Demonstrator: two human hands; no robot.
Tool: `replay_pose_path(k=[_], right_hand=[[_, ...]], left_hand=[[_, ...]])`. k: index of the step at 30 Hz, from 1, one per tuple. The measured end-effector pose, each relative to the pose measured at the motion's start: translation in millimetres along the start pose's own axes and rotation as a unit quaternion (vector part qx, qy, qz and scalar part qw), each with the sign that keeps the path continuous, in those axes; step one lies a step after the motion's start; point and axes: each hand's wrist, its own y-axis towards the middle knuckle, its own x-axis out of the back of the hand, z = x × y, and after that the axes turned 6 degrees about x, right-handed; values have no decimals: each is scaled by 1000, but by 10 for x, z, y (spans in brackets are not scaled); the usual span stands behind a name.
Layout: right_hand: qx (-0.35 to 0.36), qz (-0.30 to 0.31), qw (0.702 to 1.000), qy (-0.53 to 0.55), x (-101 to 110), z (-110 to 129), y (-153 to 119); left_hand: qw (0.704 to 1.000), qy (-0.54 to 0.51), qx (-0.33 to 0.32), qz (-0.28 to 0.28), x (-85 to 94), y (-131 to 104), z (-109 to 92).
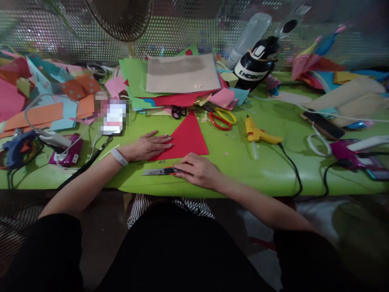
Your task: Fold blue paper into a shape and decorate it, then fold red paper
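Observation:
A red sheet of paper (pixel 192 136), roughly triangular, lies on the green table (pixel 243 170) in front of me. My left hand (pixel 150 146) rests flat on its left side, fingers stretched out to the right. Close to the table's front edge, my right hand (pixel 197 170) grips a box cutter (pixel 161 171) with a grey and orange body. The cutter points left, just below the paper's lower edge. My right knuckles are near that lower edge; whether they touch it I cannot tell.
Behind the paper lie black-handled scissors (pixel 178 112), red-and-yellow-handled pliers (pixel 223 118) and a stack of coloured sheets (pixel 184 75). A yellow glue gun (pixel 261 134) with a cord lies right. At left are a phone (pixel 114 117) and a purple power strip (pixel 68 151). A black bottle (pixel 255 65) stands behind.

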Motion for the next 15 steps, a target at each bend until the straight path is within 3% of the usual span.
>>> replay_pose_path(k=[4,9,15], right_hand=[[-72,-62,994,-60,207,-127,-205],[-224,-169,941,-188,494,-416,-708],[-286,-136,903,-289,552,-577,-1111]], left_hand=[[995,2,70,-66,66,-37,-59],[979,21,172,-107,109,-57,-131],[978,-20,179,-100,59,-19,-102]])
